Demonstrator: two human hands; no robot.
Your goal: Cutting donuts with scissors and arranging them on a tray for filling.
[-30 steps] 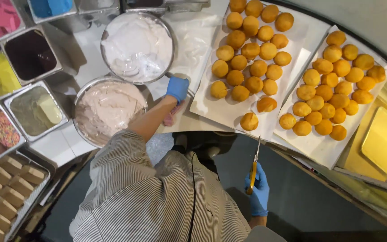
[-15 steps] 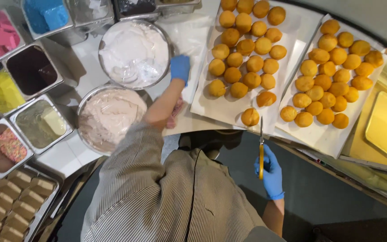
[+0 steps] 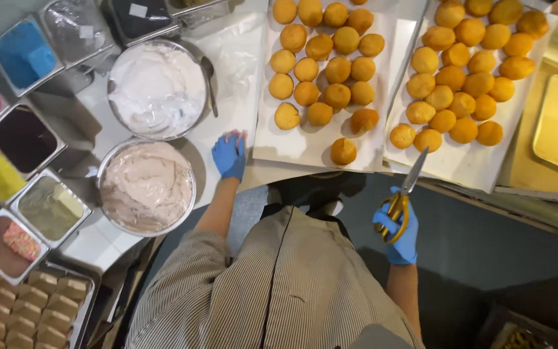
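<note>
Right hand (image 3: 398, 226) has lifted from down by the hip, fingers looped tight through the yellow-handled scissors (image 3: 405, 194), blades closed and now pointing at the near edge of the right tray of golden buns (image 3: 466, 168). Left hand (image 3: 229, 154) pulled back off the trays; fingers now spread flat on the counter (image 3: 240, 84), right of the beige cream bowl (image 3: 146, 187). Reads as lining up a cut, lone bun (image 3: 343, 151) nearest on the left tray.

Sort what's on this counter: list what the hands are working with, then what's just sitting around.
In hand or nearest:
- scissors, held in the right hand
- left hand, resting on the counter
- lone bun at the tray edge

Lying about:
- white cream bowl
- pinkish cream bowl
- coloured topping tubs
- right-hand bun tray
</note>
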